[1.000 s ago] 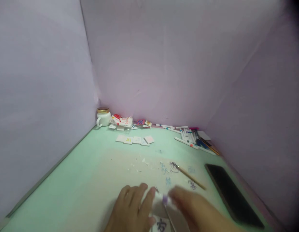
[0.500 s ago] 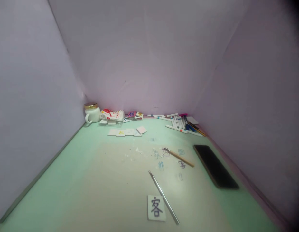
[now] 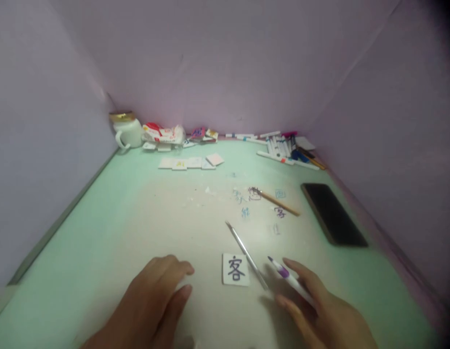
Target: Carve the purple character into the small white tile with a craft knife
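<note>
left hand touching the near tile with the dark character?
No, the left hand is apart from the near tile, with tabletop showing between them.

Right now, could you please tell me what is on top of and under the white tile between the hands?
The white tile bears a dark character on top; the silver tool passes its upper right corner. Anything beneath the tile is covered and cannot be seen.
</note>
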A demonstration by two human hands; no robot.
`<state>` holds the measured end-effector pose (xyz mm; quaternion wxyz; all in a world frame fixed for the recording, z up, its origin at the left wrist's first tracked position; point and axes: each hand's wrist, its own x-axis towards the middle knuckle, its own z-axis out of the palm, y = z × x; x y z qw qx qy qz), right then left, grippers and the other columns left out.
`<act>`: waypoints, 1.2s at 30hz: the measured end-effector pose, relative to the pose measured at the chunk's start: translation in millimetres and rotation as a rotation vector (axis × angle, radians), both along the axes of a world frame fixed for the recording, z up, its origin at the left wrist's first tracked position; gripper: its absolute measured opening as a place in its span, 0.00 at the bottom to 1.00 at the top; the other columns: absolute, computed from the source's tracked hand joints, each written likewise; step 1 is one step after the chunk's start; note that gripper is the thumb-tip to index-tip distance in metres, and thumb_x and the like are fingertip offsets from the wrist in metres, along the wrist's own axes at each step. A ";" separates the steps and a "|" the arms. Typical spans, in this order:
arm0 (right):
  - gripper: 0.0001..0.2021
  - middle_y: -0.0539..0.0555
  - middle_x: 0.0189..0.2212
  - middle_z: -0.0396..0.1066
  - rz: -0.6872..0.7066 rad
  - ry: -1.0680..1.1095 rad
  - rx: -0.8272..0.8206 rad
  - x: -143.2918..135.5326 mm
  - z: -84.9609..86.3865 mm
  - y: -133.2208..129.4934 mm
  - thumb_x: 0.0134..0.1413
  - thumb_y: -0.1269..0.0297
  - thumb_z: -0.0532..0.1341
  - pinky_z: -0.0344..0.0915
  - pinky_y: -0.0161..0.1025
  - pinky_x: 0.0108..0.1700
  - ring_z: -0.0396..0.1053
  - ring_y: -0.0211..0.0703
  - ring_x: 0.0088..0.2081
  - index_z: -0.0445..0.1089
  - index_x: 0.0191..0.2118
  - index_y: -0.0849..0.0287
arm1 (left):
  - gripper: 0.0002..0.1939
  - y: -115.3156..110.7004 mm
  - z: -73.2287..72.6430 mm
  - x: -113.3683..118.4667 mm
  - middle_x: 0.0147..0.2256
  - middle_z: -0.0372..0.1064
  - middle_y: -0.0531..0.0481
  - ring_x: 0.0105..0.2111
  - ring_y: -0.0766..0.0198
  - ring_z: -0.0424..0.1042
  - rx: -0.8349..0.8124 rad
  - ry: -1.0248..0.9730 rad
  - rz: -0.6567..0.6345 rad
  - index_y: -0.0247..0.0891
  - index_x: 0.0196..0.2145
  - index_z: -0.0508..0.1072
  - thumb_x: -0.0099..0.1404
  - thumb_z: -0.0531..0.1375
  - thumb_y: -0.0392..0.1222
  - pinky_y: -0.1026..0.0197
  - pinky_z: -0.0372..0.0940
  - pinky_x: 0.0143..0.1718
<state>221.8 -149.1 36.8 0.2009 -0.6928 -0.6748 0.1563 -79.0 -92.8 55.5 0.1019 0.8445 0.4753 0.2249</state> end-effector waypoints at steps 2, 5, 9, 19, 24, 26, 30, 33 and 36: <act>0.17 0.48 0.22 0.77 0.010 -0.083 -0.038 -5.0 -1.0 5.3 0.58 0.51 0.56 0.65 0.37 0.17 0.71 0.44 0.15 0.67 0.49 0.51 | 0.15 0.3 2.0 10.8 0.45 0.68 0.43 0.47 0.53 0.70 -0.012 0.023 -0.012 0.40 0.51 0.63 0.68 0.52 0.44 0.50 0.67 0.47; 0.13 0.48 0.21 0.76 -0.014 -0.176 -0.037 -14.6 -0.8 12.6 0.59 0.52 0.55 0.63 0.37 0.21 0.71 0.44 0.18 0.71 0.41 0.50 | 0.17 8.4 7.0 36.0 0.38 0.70 0.43 0.38 0.51 0.71 0.068 0.065 -0.145 0.36 0.49 0.63 0.63 0.56 0.42 0.47 0.67 0.42; 0.12 0.48 0.19 0.74 -0.039 -0.212 0.009 -14.5 -1.1 30.8 0.59 0.58 0.53 0.57 0.35 0.22 0.68 0.42 0.16 0.73 0.37 0.51 | 0.18 24.1 8.3 66.6 0.33 0.70 0.47 0.31 0.56 0.68 -0.120 0.218 -0.180 0.36 0.46 0.64 0.58 0.61 0.41 0.49 0.65 0.39; 0.14 0.51 0.20 0.73 -0.121 -0.177 -0.064 -8.4 2.1 101.0 0.54 0.54 0.57 0.53 0.37 0.23 0.69 0.48 0.21 0.71 0.42 0.54 | 0.14 44.4 -4.6 74.3 0.35 0.68 0.45 0.35 0.52 0.66 -0.213 0.186 -0.170 0.35 0.42 0.67 0.59 0.62 0.41 0.46 0.57 0.43; 0.21 0.53 0.42 0.72 -0.092 0.567 -0.001 -2.7 7.0 95.6 0.63 0.54 0.52 0.63 0.38 0.28 0.68 0.41 0.28 0.62 0.60 0.44 | 0.15 49.4 -8.6 72.9 0.33 0.68 0.48 0.34 0.55 0.65 -0.231 0.141 -0.182 0.36 0.42 0.67 0.58 0.63 0.42 0.48 0.56 0.43; 0.17 0.52 0.37 0.70 -0.051 0.873 0.004 1.8 6.1 86.4 0.62 0.57 0.55 0.62 0.37 0.23 0.63 0.37 0.22 0.67 0.56 0.42 | 0.16 50.2 -10.4 71.5 0.32 0.68 0.49 0.32 0.56 0.64 -0.221 0.119 -0.189 0.36 0.43 0.67 0.58 0.63 0.41 0.48 0.55 0.44; 0.11 0.52 0.32 0.72 -0.061 1.176 -0.155 15.7 5.3 69.9 0.58 0.56 0.59 0.64 0.38 0.23 0.68 0.41 0.24 0.74 0.45 0.42 | 0.16 50.7 -11.7 68.6 0.30 0.68 0.50 0.31 0.57 0.63 -0.177 0.091 -0.217 0.36 0.43 0.67 0.58 0.63 0.41 0.49 0.55 0.43; 0.20 0.53 0.29 0.74 -0.067 1.195 -0.258 16.8 9.3 64.1 0.51 0.42 0.61 0.70 0.43 0.29 0.74 0.52 0.33 0.72 0.48 0.42 | 0.17 50.6 -12.6 67.6 0.30 0.68 0.50 0.30 0.57 0.63 -0.148 0.067 -0.225 0.35 0.43 0.67 0.57 0.64 0.41 0.50 0.55 0.43; 0.24 0.54 0.37 0.78 -0.023 1.078 -0.075 -0.3 14.3 61.1 0.45 0.45 0.66 0.71 0.48 0.42 0.76 0.55 0.41 0.68 0.50 0.42 | 0.16 50.3 -14.3 68.2 0.30 0.67 0.51 0.30 0.58 0.63 -0.152 0.036 -0.212 0.36 0.42 0.67 0.57 0.64 0.42 0.50 0.54 0.43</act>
